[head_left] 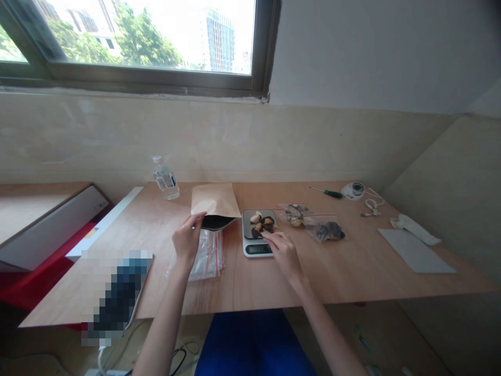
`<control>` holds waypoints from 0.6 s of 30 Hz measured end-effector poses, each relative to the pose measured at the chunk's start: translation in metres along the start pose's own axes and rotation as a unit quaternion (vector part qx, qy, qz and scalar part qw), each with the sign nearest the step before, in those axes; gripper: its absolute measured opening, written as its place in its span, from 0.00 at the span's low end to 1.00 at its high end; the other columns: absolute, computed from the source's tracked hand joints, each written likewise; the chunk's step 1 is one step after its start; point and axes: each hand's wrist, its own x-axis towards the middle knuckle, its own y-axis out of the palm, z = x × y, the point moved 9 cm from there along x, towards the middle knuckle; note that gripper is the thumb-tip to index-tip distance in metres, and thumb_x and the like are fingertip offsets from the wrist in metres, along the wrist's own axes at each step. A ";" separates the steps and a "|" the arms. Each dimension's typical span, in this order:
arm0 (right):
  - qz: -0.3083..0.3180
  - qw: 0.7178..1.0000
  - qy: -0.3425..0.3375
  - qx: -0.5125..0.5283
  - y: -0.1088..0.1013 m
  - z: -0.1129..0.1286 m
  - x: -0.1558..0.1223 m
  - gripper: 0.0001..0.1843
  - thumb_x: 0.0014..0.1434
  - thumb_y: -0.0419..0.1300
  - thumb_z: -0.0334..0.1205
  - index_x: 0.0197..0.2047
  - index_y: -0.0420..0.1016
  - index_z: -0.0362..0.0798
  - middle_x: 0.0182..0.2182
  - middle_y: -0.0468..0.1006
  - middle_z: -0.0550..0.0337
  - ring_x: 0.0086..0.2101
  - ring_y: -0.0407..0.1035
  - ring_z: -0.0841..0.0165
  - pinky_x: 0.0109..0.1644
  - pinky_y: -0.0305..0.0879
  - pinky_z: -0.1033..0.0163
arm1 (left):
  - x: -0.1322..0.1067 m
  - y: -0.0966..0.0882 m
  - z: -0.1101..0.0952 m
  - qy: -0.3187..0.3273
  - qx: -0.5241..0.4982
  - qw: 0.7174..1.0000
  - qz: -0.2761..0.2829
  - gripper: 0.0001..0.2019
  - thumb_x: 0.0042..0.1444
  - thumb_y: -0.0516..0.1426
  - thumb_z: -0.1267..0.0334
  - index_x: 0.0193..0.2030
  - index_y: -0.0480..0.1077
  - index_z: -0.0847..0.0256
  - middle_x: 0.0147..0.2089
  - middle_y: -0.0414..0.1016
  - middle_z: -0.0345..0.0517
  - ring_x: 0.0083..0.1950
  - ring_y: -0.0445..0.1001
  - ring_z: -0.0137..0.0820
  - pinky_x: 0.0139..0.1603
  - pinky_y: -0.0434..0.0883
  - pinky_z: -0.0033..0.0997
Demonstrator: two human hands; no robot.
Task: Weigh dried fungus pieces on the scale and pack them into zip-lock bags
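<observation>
My left hand (187, 236) is closed on the left edge of a brown paper bag (216, 198), whose dark mouth faces me. To its right is a small white kitchen scale (247, 246) with a grey weighing plate and a dark display. Several cream, tan and dark brown pieces (258, 223) lie on the plate; their kind is hard to tell. Over the plate's front right corner, my right hand (285, 255) has its thumb and fingertips pinched together at the dark pieces. Whatever sits between those fingertips is too small to make out.
Clear plastic bags (207, 258) lie below the paper bag. Right of the scale are filled zip bags (326, 230), a green screwdriver (332, 194), a white camera (353, 191) and a white sheet (417, 251). A bottle (167, 180) and a blurred-out device (121, 292) are at left.
</observation>
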 end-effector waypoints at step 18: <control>0.017 0.999 -0.021 -0.028 0.009 0.028 -0.049 0.17 0.59 0.49 0.25 0.43 0.74 0.51 0.45 0.72 0.56 0.46 0.63 0.63 0.50 0.57 0.56 | -0.063 0.022 -0.002 -0.022 0.066 0.994 0.088 0.15 0.59 0.47 0.56 0.46 0.67 0.61 0.36 0.71 0.49 0.40 0.70 0.39 0.43 0.67 0.39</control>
